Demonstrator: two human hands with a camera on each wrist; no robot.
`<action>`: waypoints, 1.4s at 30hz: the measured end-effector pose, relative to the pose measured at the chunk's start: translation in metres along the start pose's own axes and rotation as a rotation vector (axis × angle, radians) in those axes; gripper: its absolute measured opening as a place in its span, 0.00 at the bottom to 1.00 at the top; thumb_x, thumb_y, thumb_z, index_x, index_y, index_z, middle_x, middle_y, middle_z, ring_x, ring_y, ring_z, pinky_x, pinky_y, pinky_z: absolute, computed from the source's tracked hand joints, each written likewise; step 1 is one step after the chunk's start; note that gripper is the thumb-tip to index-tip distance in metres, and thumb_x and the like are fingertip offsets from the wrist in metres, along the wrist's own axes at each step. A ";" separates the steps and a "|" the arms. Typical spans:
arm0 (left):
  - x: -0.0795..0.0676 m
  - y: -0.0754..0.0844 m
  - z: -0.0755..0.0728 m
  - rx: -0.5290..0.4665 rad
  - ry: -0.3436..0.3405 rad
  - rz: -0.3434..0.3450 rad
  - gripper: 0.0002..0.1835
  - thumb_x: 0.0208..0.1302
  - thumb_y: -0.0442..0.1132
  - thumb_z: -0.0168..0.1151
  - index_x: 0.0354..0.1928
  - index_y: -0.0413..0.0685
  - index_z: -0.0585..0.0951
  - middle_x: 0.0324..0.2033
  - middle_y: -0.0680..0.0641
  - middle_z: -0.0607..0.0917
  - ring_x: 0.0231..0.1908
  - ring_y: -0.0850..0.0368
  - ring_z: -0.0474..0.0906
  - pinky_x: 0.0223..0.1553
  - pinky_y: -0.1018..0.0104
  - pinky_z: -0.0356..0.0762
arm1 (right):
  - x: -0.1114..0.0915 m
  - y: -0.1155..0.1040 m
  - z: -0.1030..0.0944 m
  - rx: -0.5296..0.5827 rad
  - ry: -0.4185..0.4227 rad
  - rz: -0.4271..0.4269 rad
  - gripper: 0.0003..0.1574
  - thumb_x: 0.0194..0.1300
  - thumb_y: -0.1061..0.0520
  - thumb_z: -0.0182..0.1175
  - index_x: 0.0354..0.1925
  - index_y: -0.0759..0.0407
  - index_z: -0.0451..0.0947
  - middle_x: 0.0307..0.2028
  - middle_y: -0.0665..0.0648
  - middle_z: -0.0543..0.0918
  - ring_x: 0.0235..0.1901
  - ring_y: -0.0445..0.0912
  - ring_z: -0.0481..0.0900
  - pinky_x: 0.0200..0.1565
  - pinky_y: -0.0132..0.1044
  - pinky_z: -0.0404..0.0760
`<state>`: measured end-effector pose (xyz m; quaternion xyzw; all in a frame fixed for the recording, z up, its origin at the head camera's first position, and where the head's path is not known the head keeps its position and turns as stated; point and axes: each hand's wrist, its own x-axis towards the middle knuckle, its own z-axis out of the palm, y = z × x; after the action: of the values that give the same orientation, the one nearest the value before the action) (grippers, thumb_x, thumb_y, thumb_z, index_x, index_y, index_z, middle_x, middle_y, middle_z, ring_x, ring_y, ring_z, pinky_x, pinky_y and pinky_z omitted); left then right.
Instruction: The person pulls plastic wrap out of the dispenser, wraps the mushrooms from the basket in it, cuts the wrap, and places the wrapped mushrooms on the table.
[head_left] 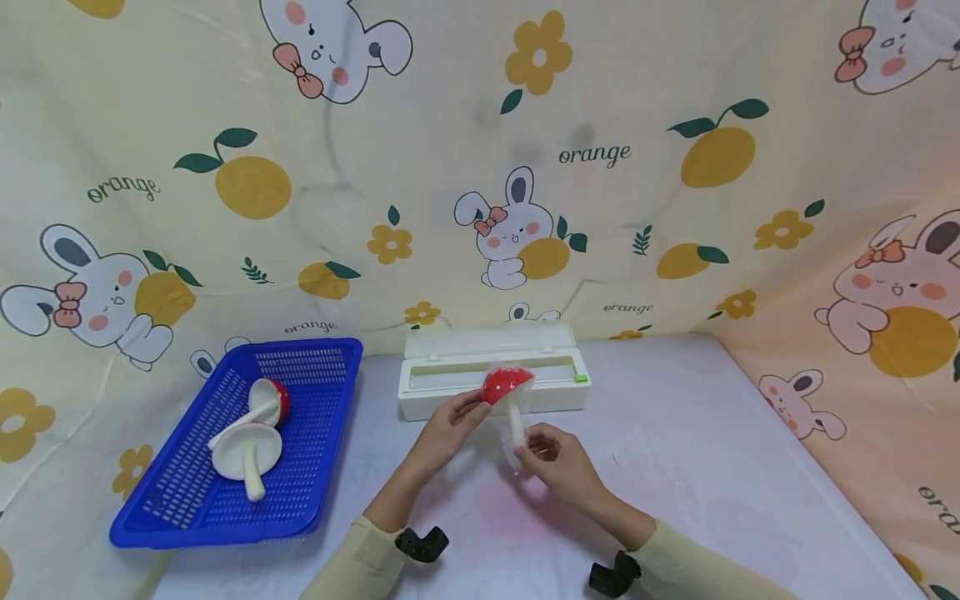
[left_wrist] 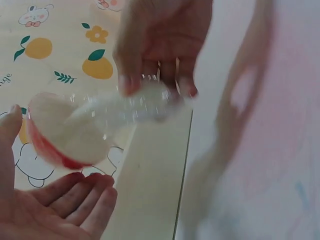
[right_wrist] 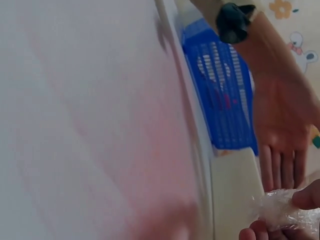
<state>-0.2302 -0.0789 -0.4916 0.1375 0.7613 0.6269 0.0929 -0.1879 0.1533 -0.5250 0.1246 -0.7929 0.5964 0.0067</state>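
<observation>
A toy mushroom with a red, white-dotted cap and a pale stem is held above the table, wrapped in clear film. My right hand pinches the wrapped stem near its lower end, thumb on one side and fingers on the other. Beside the cap is my left hand, its fingers extended and the thumb apart from them. In the left wrist view the left fingers lie just under the cap's edge; whether they touch it I cannot tell. Crinkled film around the stem shows in the right wrist view.
Behind the hands stands a white film dispenser box with its lid raised and a green slider at the right. On the left, a blue basket holds two more mushrooms. Patterned cloth hangs behind the white table.
</observation>
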 end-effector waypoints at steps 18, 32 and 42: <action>-0.008 -0.007 -0.051 0.271 0.223 0.173 0.26 0.75 0.45 0.71 0.70 0.45 0.80 0.67 0.45 0.83 0.70 0.45 0.77 0.72 0.50 0.72 | 0.007 -0.001 -0.096 -0.191 0.242 -0.026 0.13 0.71 0.59 0.73 0.48 0.67 0.85 0.40 0.61 0.89 0.38 0.39 0.84 0.43 0.25 0.83; 0.000 -0.017 -0.079 0.350 0.359 0.169 0.25 0.74 0.41 0.71 0.70 0.44 0.81 0.68 0.39 0.81 0.70 0.40 0.75 0.73 0.48 0.71 | 0.034 0.034 -0.160 -0.302 0.264 0.152 0.24 0.77 0.52 0.68 0.54 0.74 0.80 0.43 0.66 0.89 0.32 0.37 0.85 0.35 0.27 0.83; 0.010 -0.025 -0.080 0.396 0.427 0.170 0.24 0.72 0.35 0.72 0.67 0.42 0.82 0.65 0.34 0.82 0.68 0.37 0.77 0.71 0.48 0.74 | 0.054 0.056 -0.167 -0.245 0.193 0.323 0.29 0.78 0.51 0.66 0.59 0.77 0.76 0.44 0.67 0.89 0.32 0.42 0.88 0.35 0.33 0.86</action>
<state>-0.2670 -0.1549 -0.5001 0.0814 0.8566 0.4867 -0.1507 -0.2746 0.3153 -0.5208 -0.0636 -0.8647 0.4983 0.0022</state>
